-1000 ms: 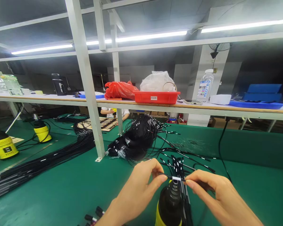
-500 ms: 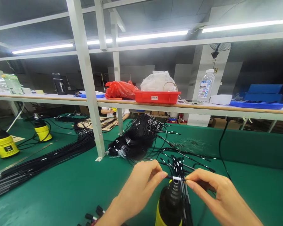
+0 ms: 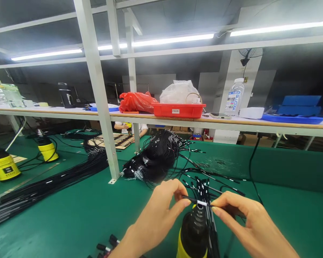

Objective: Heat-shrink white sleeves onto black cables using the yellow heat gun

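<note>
A thin black cable with a white sleeve point(image 3: 201, 203) stretches between my hands, just over the metal nozzle of an upright yellow and black heat gun point(image 3: 194, 233). On its left, my left hand point(image 3: 161, 211) pinches the cable between thumb and fingers. My right hand point(image 3: 244, 215) grips the other side, its thumb and forefinger close to the white sleeve. Behind and beside the nozzle lies a bundle of black cables with white marks point(image 3: 203, 188). Black connector ends point(image 3: 103, 247) show near my left forearm.
A large coil of black cables point(image 3: 158, 157) lies beyond my hands on the green table point(image 3: 70, 215). More heat guns point(image 3: 47, 150) and long cables point(image 3: 48, 181) are at left. A shelf post point(image 3: 97, 79) rises left of centre; a person's arms show behind.
The left part of the cable now tilts up towards my left hand, whose thumb and fingers have shifted slightly. My right hand has barely moved.
</note>
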The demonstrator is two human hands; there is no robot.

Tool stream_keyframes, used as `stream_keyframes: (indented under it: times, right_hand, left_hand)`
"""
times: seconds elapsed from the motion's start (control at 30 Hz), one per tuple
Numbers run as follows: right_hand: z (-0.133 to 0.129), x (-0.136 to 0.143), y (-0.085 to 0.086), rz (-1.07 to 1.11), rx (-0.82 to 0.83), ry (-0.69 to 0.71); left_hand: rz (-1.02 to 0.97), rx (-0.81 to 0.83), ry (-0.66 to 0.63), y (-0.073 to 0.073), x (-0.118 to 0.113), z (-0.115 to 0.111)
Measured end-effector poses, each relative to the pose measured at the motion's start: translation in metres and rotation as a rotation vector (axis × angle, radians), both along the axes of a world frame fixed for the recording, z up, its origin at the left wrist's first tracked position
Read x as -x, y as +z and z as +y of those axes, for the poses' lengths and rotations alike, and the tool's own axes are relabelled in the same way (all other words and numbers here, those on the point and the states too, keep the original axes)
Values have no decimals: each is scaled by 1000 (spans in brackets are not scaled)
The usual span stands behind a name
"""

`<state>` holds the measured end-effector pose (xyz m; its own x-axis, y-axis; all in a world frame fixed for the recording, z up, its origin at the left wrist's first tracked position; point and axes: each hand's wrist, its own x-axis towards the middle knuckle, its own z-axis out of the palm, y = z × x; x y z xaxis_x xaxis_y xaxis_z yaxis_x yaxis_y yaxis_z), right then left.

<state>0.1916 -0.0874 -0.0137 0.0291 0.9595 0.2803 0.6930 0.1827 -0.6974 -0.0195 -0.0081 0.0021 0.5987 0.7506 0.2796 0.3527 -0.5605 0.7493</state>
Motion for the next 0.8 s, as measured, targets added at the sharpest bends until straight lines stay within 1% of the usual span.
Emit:
stream_keyframes:
  times: [0.13, 0.2, 0.37, 0.47, 0.63, 0.8]
  right_hand:
    - [-1, 3, 1, -83, 3, -5]
    - [0, 4, 2, -130, -9, -13]
    - [1, 6, 1, -72, -17, 9]
    - [2, 6, 0, -46, -18, 13]
    - [-1, 6, 3, -42, -17, 28]
    - [-4, 3, 3, -91, 12, 61]
  left_hand:
    - [105, -106, 42, -4, 3, 1]
    - [124, -138, 49, -5, 3, 1]
    - [28, -50, 73, -4, 3, 0]
    - [-13, -15, 42, -1, 4, -2]
    - [123, -47, -30, 2, 2, -4]
    - [148, -55, -16, -1, 0, -4]
